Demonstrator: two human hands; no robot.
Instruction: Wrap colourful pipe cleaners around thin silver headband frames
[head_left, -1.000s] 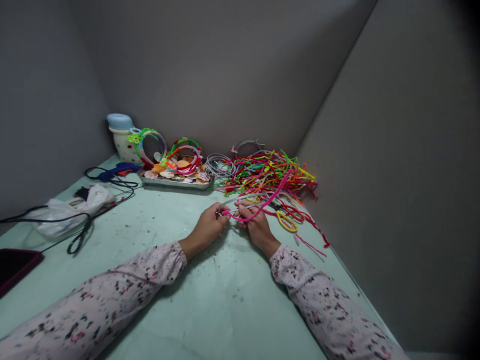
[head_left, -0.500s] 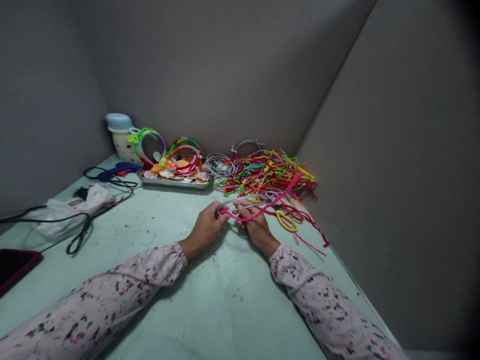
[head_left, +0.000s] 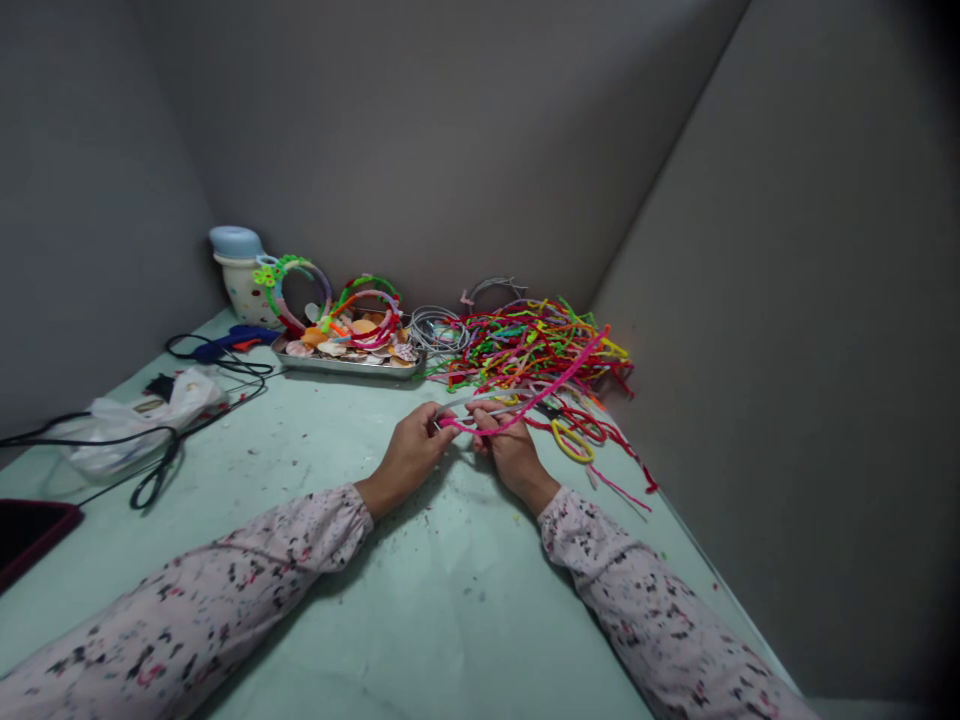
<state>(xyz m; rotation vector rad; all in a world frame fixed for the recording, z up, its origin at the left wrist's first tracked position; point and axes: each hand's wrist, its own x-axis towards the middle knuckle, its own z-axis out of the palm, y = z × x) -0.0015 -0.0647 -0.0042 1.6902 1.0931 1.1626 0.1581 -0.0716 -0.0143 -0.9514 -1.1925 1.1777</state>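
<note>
Near the middle of the table, my left hand [head_left: 418,440] is closed on one end of a grey wire hoop [head_left: 450,408], with a bit of pink wrapped at its fingertips. A bright pink pipe cleaner [head_left: 559,383] runs from there across my right fingers and slants up to the right. My right hand [head_left: 502,440] is pinched on the hoop's other side, the pink strand lying over its fingers. How tightly each finger grips is hard to make out. Just beyond my right hand lie yellow-handled scissors [head_left: 572,441].
A heap of coloured pipe cleaners [head_left: 540,340] lies at the back right, beside coiled grey wire [head_left: 439,332]. A metal tray [head_left: 349,369] holds shells and decorated hoops. At left are a cup [head_left: 244,285], a black cable [head_left: 180,440], a plastic bag [head_left: 112,430] and a dark-red-edged device [head_left: 34,540].
The pink pipe cleaner's free end has swung slightly up and away, and its sag over my right fingers is shallower. Both hands stay almost where they were.
</note>
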